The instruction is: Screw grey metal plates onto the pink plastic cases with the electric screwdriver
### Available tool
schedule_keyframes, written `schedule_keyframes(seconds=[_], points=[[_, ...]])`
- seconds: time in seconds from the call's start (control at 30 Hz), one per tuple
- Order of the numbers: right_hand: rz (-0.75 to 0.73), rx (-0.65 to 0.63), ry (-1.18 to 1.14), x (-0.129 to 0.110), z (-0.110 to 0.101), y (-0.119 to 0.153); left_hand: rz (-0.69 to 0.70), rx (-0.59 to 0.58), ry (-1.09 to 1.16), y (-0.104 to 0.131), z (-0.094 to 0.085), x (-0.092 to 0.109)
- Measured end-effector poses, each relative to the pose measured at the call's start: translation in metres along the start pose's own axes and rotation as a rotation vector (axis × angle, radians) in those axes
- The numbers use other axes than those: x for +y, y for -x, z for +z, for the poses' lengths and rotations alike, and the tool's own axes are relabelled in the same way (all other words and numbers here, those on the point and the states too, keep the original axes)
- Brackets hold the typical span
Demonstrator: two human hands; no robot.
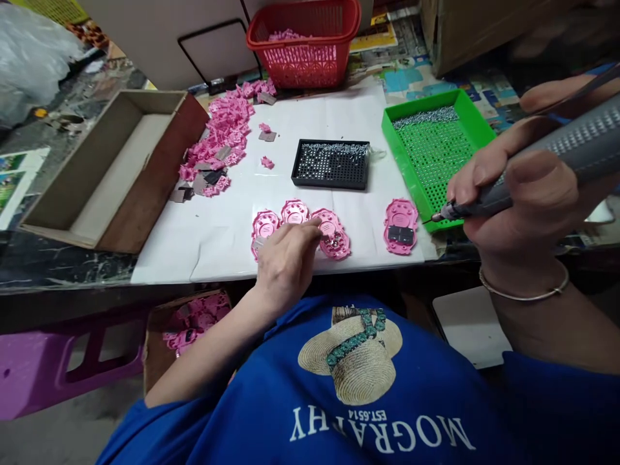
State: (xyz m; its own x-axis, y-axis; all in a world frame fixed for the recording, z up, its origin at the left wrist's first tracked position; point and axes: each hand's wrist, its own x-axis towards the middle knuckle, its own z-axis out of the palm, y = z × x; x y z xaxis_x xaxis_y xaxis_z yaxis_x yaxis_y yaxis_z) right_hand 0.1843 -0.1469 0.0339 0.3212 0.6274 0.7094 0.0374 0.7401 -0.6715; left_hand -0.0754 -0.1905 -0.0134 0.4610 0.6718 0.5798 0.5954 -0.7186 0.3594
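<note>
My right hand (527,174) grips a grey electric screwdriver (498,187), its thin bit pointing left over the near edge of a green perforated tray (397,161) of screws. My left hand (288,258) is closed in a pinch at a pink plastic shell (334,236); what the fingertips hold is too small to make out. Two more pink shells, one to the left (265,223) and one behind (294,210), are partly covered by this hand. A separate pink shell (401,210) with a dark rectangular piece lies right of them. Behind the shells sits a black perforated tray (329,182) with screws.
A heap of small pink parts (223,123) lies left on the white sheet (165,258), beside an open cardboard box (145,187). A red basket (305,61) stands at the back. Below the table edge are a box of pink pieces (157,361) and a purple stool (33,374).
</note>
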Motion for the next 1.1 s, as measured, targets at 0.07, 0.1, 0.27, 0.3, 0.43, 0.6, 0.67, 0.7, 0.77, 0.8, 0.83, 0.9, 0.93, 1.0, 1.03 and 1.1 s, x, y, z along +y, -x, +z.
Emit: schedule_keyframes(seconds=[0.07,0.1,0.27,0.3,0.43,0.6,0.67,0.7,0.77,0.8,0.83,0.9,0.93,1.0,1.03,1.1], points=[[-0.006,-0.003,-0.022,0.002,0.001,0.0,0.037,-0.11,-0.021,0.006,-0.004,0.004],[-0.003,-0.005,-0.032,0.004,0.002,0.001,0.06,-0.165,-0.05,0.008,-0.004,0.006],[0.018,-0.013,0.008,0.005,0.008,0.005,0.063,-0.326,-0.074,0.009,0.007,0.011],[0.027,-0.005,0.017,0.004,0.009,0.005,0.064,-0.336,-0.044,0.007,0.011,0.011],[0.079,0.033,0.014,0.001,0.008,0.006,0.123,-0.364,0.101,-0.005,0.023,0.006],[0.054,-0.065,-0.007,-0.001,0.002,0.004,0.262,-0.452,0.225,-0.022,0.029,-0.002],[0.051,-0.104,-0.021,-0.004,0.0,0.004,0.253,-0.415,0.232,-0.025,0.026,-0.004],[0.056,-0.103,-0.018,-0.005,0.0,0.003,0.235,-0.363,0.224,-0.025,0.024,-0.005],[0.059,-0.078,-0.01,-0.007,-0.002,0.003,0.197,-0.209,0.153,-0.021,0.022,-0.006],[0.063,-0.074,-0.006,-0.007,-0.003,0.002,0.197,-0.139,0.086,-0.017,0.021,-0.006],[0.065,-0.076,-0.005,-0.007,-0.005,0.002,0.216,-0.087,0.012,-0.013,0.021,-0.006],[0.055,-0.089,-0.012,-0.006,-0.008,0.002,0.287,-0.061,-0.107,-0.004,0.022,-0.004],[0.056,-0.101,-0.012,-0.006,-0.009,0.002,0.315,-0.079,-0.131,0.001,0.022,-0.003],[0.062,-0.113,-0.006,-0.005,-0.012,0.002,0.321,-0.135,-0.12,0.008,0.021,0.0],[0.066,-0.12,0.003,-0.005,-0.012,0.002,0.303,-0.163,-0.103,0.011,0.02,0.001],[0.05,-0.131,0.017,-0.006,-0.012,0.003,0.254,-0.215,-0.067,0.013,0.018,0.003]])
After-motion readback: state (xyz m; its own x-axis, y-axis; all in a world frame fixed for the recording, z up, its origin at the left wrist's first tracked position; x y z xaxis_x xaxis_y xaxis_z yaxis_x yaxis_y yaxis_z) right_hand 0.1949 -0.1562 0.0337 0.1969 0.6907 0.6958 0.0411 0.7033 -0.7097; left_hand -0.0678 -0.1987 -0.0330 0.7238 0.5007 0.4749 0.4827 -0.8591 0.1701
